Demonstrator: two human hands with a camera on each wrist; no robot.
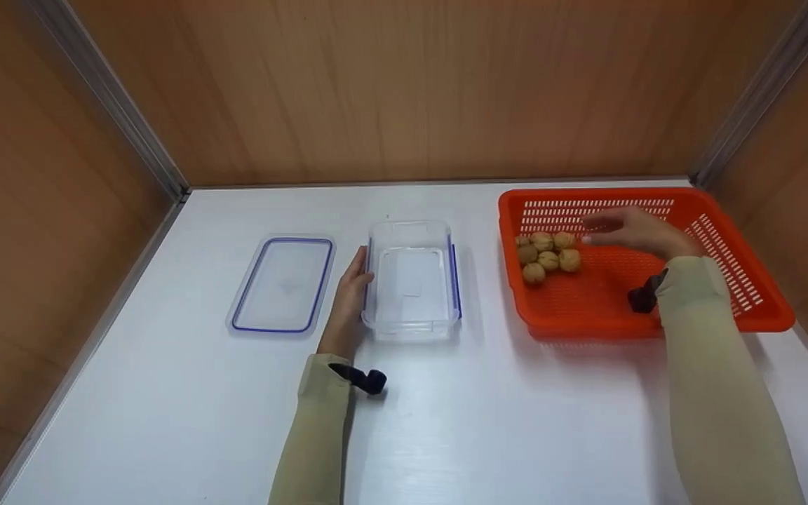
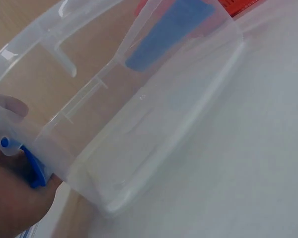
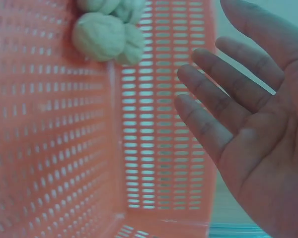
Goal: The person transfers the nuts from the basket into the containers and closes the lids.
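A clear plastic container [image 1: 412, 280] with blue clips stands in the middle of the white table. My left hand [image 1: 349, 298] rests flat against its left side, fingers straight; in the left wrist view the container [image 2: 139, 114] fills the frame with my hand [image 2: 15, 198] at its blue clip. Its blue-rimmed lid [image 1: 283, 283] lies flat to the left. An orange basket [image 1: 726, 238] at the right holds several walnuts [image 1: 548, 256] in its left part. My right hand [image 1: 632, 230] hovers over the basket just right of the walnuts, fingers spread and empty [image 3: 248, 124]. The walnuts [image 3: 107, 34] lie beyond the fingertips.
Wooden walls close in the table at the back and on both sides. Bare white table surface [image 1: 481, 421] stretches in front of the container and basket.
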